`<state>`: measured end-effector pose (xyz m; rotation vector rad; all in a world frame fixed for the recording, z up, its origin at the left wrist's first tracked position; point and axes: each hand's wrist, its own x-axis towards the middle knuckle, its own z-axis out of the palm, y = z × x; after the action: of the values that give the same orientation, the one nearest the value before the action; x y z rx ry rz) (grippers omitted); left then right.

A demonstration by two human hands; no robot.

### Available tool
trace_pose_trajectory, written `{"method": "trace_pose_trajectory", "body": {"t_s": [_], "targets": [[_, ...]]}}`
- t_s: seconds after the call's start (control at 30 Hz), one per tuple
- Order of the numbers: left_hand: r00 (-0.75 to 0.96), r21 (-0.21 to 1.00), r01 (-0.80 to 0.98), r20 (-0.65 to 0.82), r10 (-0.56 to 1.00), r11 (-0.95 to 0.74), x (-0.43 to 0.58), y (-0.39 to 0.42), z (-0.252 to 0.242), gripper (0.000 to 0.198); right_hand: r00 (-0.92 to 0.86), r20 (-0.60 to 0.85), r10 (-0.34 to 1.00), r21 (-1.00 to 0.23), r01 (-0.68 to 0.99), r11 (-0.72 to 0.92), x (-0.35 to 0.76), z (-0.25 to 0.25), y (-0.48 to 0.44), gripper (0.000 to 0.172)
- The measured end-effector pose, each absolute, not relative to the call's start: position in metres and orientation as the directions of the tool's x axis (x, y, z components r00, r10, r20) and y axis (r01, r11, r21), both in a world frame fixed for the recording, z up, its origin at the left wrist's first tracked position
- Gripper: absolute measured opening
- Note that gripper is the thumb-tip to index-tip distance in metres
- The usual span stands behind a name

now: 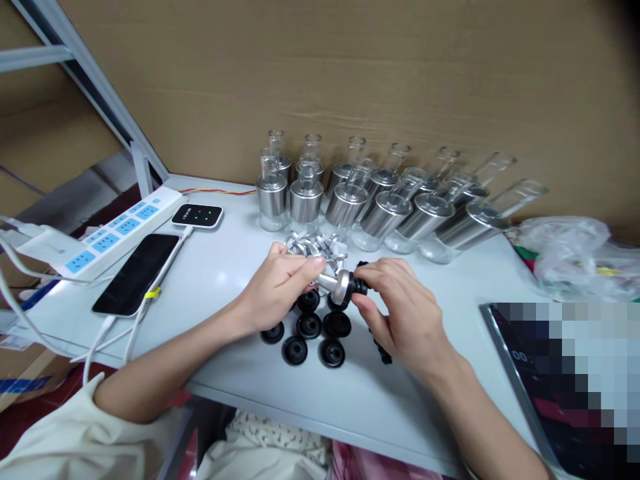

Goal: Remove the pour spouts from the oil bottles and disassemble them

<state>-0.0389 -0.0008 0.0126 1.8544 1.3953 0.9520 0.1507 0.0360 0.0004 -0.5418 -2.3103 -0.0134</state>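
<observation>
Between my hands is a silver metal pour spout with a black ribbed stopper at its right end. My left hand is closed round the spout's metal neck. The fingers of my right hand grip the black stopper. Beneath and in front of the hands lie several round black caps with a hole or recess in the middle. A heap of shiny metal spouts sits just behind my left hand. Small black ribbed parts lie partly hidden under my right hand.
Two rows of glass bottles with metal sleeves stand at the back. On the left are a power strip, a phone, a small black device and white cables. Plastic bags and a dark screen are at right.
</observation>
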Motion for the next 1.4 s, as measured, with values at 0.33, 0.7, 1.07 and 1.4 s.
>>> {"method": "trace_pose_trajectory", "body": {"t_s": [0.33, 0.7, 1.07, 1.4], "targets": [[0.196, 0.992, 0.117, -0.068, 0.978, 0.046, -0.036, 0.003, 0.015, 0.044, -0.642, 0.673, 0.367, -0.151, 0.366, 0.918, 0.151, 0.001, 0.035, 0.01], [0.244, 0.951, -0.153, -0.229, 0.942, 0.27, -0.035, 0.002, 0.014, 0.039, -0.636, 0.678, 0.369, -0.195, 0.328, 0.924, 0.151, 0.003, 0.031, 0.019], [-0.093, 0.678, 0.712, 0.352, 0.931, -0.185, -0.065, 0.025, -0.004, 0.031, -0.249, 0.818, 0.519, -0.358, 0.486, 0.797, 0.172, 0.006, 0.047, 0.031], [0.194, 0.383, 0.881, 0.245, 0.95, -0.279, -0.057, 0.021, -0.02, 0.022, -0.54, 0.474, 0.695, -0.627, 0.347, 0.697, 0.164, 0.006, 0.038, 0.017]]}}
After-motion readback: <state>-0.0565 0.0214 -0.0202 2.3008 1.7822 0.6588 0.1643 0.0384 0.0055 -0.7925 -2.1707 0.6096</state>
